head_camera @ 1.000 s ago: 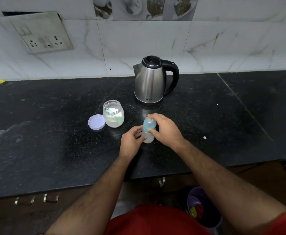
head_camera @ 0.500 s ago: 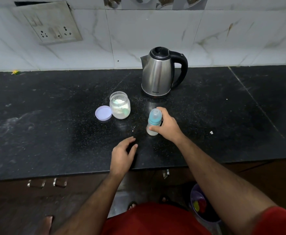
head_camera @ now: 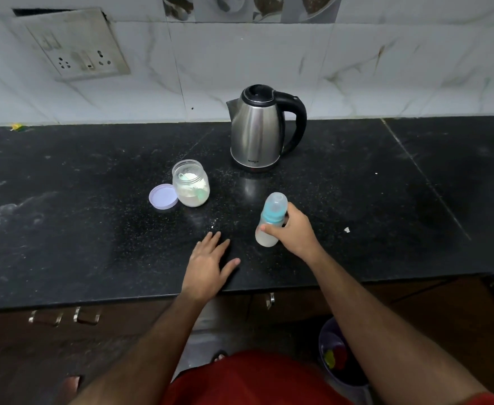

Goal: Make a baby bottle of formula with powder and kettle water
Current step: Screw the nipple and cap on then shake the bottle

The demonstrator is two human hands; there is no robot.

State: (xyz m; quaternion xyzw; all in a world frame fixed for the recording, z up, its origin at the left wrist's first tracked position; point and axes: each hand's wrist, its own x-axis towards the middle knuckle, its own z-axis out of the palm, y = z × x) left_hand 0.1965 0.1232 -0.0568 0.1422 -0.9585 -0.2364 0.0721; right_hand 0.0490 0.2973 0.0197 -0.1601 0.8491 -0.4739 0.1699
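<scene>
We record the baby bottle [head_camera: 270, 220] in front of the kettle [head_camera: 258, 133], nearer the counter edge, capped with a clear dome over a teal collar and holding a cloudy whitish liquid. The right hand [head_camera: 292, 232] grips it about the middle, thumb across the near side and fingers curled behind; whether its base touches the black counter [head_camera: 64, 229] we cannot tell, as the view is steep. The left hand [head_camera: 209, 266] lies flat on the counter, in front and left of the kettle, fingers straight and spread, holding nothing. Left of the kettle stands the open powder jar [head_camera: 191, 183], a green scoop inside, its lilac lid [head_camera: 163, 196] touching the jar's left side.
</scene>
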